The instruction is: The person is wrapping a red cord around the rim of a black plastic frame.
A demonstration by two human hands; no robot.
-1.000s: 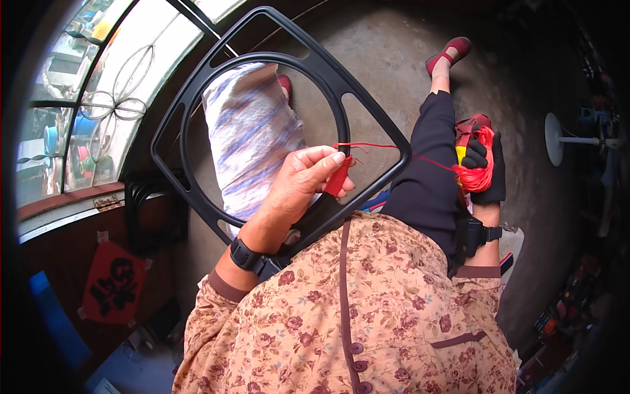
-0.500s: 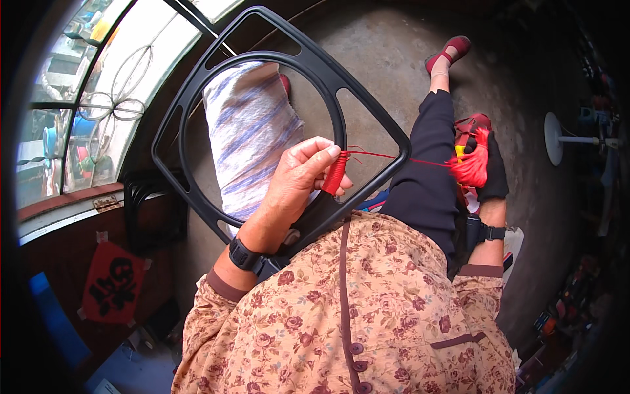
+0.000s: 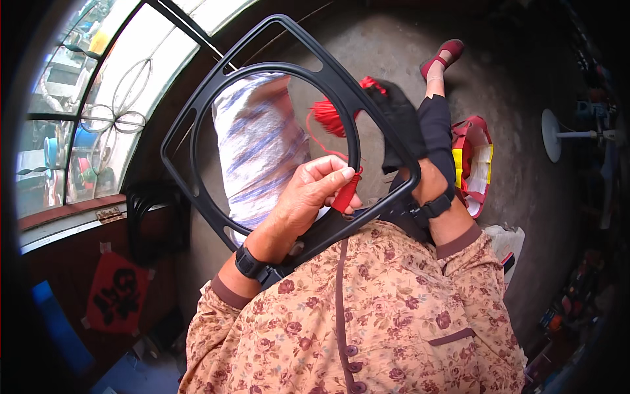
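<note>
Where the red winding (image 3: pixel 346 196) covers the lower right of the black frame's inner ring (image 3: pixel 353 134), our bare left hand (image 3: pixel 321 186) is clamped on it. Our gloved right hand (image 3: pixel 402 117), slightly blurred, is closed around the cord bundle (image 3: pixel 329 117) beyond the frame. Because the strand (image 3: pixel 315 136) between hangs slack, a loosened left pinch could let the end turns spring apart.

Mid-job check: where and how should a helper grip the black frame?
Probably at the far corner of the black frame, coming from the window side: its slim bar borders a triangular opening fingers could wrap through. Nearer, the left hand pinches the red wrapping, and the right hand holds red cord.
</note>
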